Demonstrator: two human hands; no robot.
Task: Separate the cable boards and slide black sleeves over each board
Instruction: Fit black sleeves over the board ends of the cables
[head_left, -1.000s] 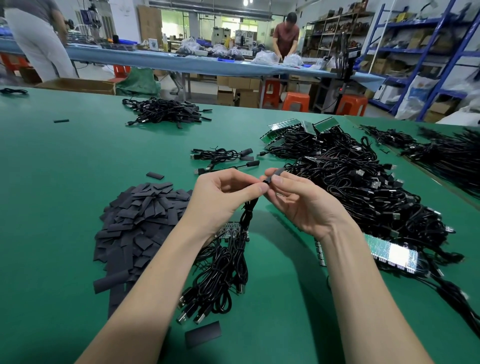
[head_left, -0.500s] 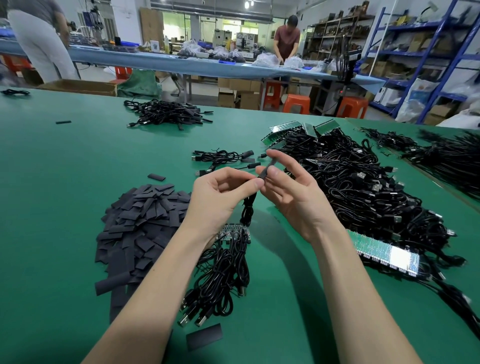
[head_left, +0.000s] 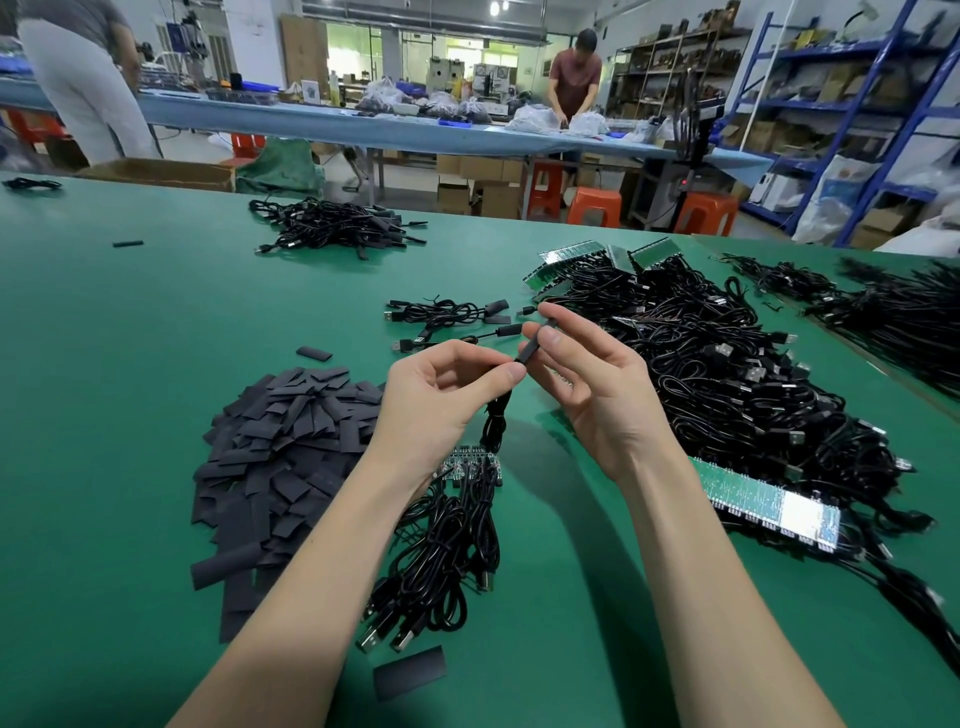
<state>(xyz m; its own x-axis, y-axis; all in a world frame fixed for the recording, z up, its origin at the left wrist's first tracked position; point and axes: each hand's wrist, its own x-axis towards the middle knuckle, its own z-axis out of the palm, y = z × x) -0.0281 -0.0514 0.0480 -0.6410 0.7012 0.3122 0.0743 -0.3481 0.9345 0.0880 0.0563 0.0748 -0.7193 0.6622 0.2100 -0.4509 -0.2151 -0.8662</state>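
A green matte work table (head_left: 130, 364) fills the view. At three o'clock on it spreads one big tangle of black USB cables (head_left: 727, 374), with at least three green circuit-board strips showing at its edges, the nearest strip (head_left: 769, 501) at four o'clock. At nine o'clock lies one heap of flat black sleeve pieces (head_left: 291, 441), too many to count, and two loose sleeves lie apart from it: one (head_left: 409, 671) at six o'clock, one (head_left: 314, 354) at ten. A smaller cable pile (head_left: 332, 224) sits at eleven o'clock. Near centre, one bundle of cables (head_left: 447, 540) hangs from a short green board (head_left: 470, 462) under the left wrist.

Both hands are raised at centre. The left hand (head_left: 441, 400) pinches a thin black cable (head_left: 496, 415) between thumb and forefinger. The right hand (head_left: 592, 384) pinches a slim, dark, matte sleeve (head_left: 532, 345), tilted, between thumb and fingertips, its lower end touching the left fingertips.
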